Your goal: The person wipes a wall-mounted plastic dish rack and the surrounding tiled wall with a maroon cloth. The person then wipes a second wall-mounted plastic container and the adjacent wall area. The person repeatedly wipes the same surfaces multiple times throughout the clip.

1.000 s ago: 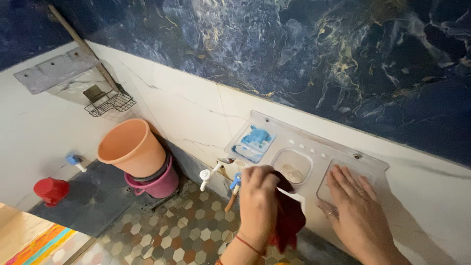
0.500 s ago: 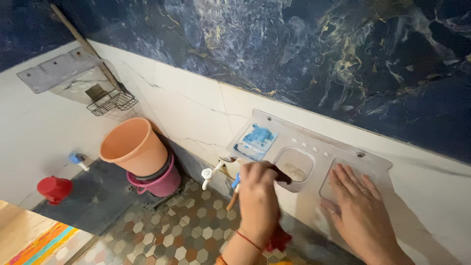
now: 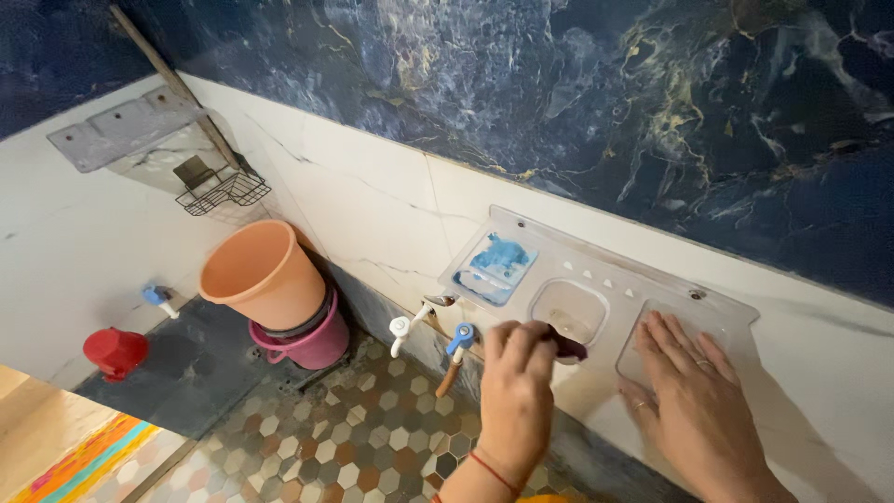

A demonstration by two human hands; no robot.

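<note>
Cloth: a dark red cloth (image 3: 562, 345) is pinched at the tips of the left hand (image 3: 515, 391), pressed on the front lip of the middle cup of the clear plastic wall shelf (image 3: 596, 279).
Direction from fingers: the cloth pokes out to the right and slightly up from the left fingers (image 3: 531, 340), toward the middle cup (image 3: 573, 312); its short visible length runs along the shelf's front edge.
Left fingers: curled narrow, closed on the cloth.
Right hand: the right hand (image 3: 694, 391) lies flat, fingers spread, palm on the shelf's right-hand tray (image 3: 652, 321); it holds nothing.
Nearer hand: the left hand is at the middle cup; the right is just beside it, on the next compartment.
Shelf long axis: runs left to right along the wall, 3 compartments in a row.
Blue item: a blue patch, soap or a wrapper, I cannot tell which, lies in the left tray (image 3: 494, 265).
Taps: 1 white tap (image 3: 402, 328) and 1 blue-handled tap (image 3: 458, 340) sit just below the shelf's left end.
Buckets: an orange bucket (image 3: 265, 275) is nested in a pink bucket (image 3: 312, 345), well left on the floor.
Further left: a wire basket (image 3: 223, 191) on the wall, a red object (image 3: 115, 349) low down.
</note>
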